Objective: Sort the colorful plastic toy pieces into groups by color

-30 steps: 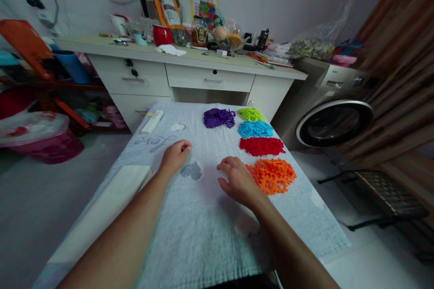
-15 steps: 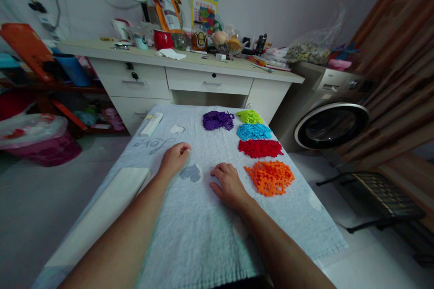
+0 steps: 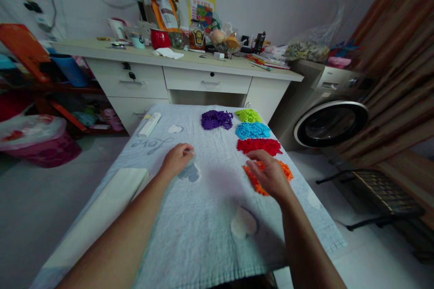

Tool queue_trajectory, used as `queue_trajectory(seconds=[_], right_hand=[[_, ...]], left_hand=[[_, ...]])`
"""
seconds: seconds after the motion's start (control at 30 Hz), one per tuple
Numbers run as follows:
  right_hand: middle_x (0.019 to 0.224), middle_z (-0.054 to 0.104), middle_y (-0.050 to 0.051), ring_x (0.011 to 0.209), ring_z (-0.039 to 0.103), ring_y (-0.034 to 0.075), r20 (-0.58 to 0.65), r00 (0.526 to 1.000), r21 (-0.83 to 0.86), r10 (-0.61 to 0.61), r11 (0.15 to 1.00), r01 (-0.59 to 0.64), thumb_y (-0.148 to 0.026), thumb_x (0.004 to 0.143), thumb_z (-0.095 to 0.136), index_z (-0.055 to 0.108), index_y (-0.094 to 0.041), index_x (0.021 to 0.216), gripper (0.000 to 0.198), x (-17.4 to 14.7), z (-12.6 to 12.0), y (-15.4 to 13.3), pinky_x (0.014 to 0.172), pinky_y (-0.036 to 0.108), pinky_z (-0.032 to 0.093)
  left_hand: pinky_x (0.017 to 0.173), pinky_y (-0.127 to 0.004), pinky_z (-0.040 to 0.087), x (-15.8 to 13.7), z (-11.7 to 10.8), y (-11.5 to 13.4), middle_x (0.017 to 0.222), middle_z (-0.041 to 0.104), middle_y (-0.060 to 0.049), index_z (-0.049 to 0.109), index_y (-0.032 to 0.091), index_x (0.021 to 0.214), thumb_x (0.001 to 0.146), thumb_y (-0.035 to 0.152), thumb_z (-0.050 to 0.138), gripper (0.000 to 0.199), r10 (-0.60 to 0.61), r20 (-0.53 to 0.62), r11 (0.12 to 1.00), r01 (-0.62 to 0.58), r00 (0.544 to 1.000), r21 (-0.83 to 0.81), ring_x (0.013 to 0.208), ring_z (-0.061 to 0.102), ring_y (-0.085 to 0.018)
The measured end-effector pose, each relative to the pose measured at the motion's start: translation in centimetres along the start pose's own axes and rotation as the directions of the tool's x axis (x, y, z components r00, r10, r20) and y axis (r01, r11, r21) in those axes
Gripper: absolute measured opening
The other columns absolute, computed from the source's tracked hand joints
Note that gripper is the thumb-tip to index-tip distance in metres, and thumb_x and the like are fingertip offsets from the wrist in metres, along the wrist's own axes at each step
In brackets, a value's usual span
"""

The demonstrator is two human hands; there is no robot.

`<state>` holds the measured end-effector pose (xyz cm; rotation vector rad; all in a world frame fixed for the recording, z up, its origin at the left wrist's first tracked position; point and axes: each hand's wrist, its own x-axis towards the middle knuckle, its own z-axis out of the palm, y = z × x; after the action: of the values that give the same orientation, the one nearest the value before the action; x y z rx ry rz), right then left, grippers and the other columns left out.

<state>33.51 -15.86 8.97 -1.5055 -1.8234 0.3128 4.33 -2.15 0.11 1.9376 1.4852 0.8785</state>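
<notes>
My right hand [image 3: 267,172] is above the pile of orange lattice-like plastic pieces [image 3: 259,188], its fingers apart and nothing visible in them. It hides much of that pile. My left hand [image 3: 176,160] rests by the grey heart print on the cloth, fingers curled together; whatever they hold, if anything, is hidden. Beyond the orange pile lie a red pile [image 3: 259,145], a blue pile [image 3: 252,130] and a lime-green pile [image 3: 248,115] of small pieces. A purple pile [image 3: 217,120] sits left of these.
A pale blue cloth [image 3: 203,235] covers the table. On its left side lie a long white board [image 3: 98,216] and a small white box [image 3: 149,125]. Behind stands a cluttered white desk [image 3: 210,65], with a washing machine [image 3: 330,108] and a low black stool [image 3: 386,194] to the right.
My right hand has moved right and away from me, from the bare cloth to above the orange pile. My left hand has shifted slightly right.
</notes>
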Motion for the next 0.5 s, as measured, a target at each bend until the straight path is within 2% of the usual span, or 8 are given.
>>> queue_trajectory(seconds=[0.1,0.2,0.33,0.43,0.5], right_hand=[[0.1,0.07,0.009,0.094,0.063,0.023,-0.231,0.968,-0.079,0.101,0.989,-0.122,-0.048,0.091,0.053,0.067,-0.021,0.097,0.032,-0.6,-3.8,3.1,0.088,0.038,0.049],[0.1,0.069,0.012,0.096,0.062,0.026,-0.348,0.914,-0.123,0.21,0.956,-0.267,-0.059,0.09,0.046,0.069,-0.019,0.096,0.046,-1.6,-5.8,6.8,0.09,0.042,0.048],[0.105,0.069,0.017,0.104,0.061,0.03,-0.281,0.908,-0.138,0.31,0.924,-0.358,-0.067,0.088,0.038,0.069,-0.016,0.099,0.061,-2.9,-5.5,10.9,0.095,0.048,0.046],[0.112,0.068,0.019,0.111,0.06,0.031,-0.254,0.901,-0.138,0.351,0.909,-0.393,-0.071,0.087,0.036,0.068,-0.014,0.106,0.068,-3.4,-4.2,12.6,0.1,0.05,0.043],[0.115,0.067,0.018,0.113,0.06,0.03,-0.25,0.894,-0.129,0.373,0.902,-0.413,-0.07,0.088,0.035,0.067,-0.014,0.111,0.069,-3.6,-3.4,13.1,0.099,0.049,0.044]], left_hand=[[0.093,-0.038,0.049,-0.5,0.9,1.6,0.108,0.069,-0.008,0.066,0.021,0.102,0.077,0.05,0.06,0.039,0.105,0.072,0.994,-0.105,0.992,-0.013,0.102,0.063,-0.025],[0.104,-0.043,0.042,-1.3,1.9,3.7,0.122,0.064,-0.011,0.063,0.021,0.116,0.075,0.054,0.065,0.053,0.168,0.14,0.983,-0.176,0.976,0.043,0.117,0.057,-0.029],[0.112,-0.049,0.033,-2.9,3.1,6.4,0.145,0.047,-0.014,0.049,0.024,0.137,0.066,0.061,0.073,0.084,0.224,0.323,0.959,-0.268,0.92,0.098,0.135,0.042,-0.035],[0.115,-0.057,0.026,-4.3,4.6,8.3,0.157,0.03,-0.017,0.032,0.028,0.151,0.055,0.07,0.077,0.114,0.223,0.504,0.94,-0.321,0.835,0.115,0.144,0.027,-0.042],[0.114,-0.064,0.021,-5.3,6.0,9.7,0.161,0.02,-0.021,0.024,0.028,0.154,0.05,0.074,0.077,0.126,0.241,0.58,0.931,-0.353,0.778,0.087,0.146,0.019,-0.046]])
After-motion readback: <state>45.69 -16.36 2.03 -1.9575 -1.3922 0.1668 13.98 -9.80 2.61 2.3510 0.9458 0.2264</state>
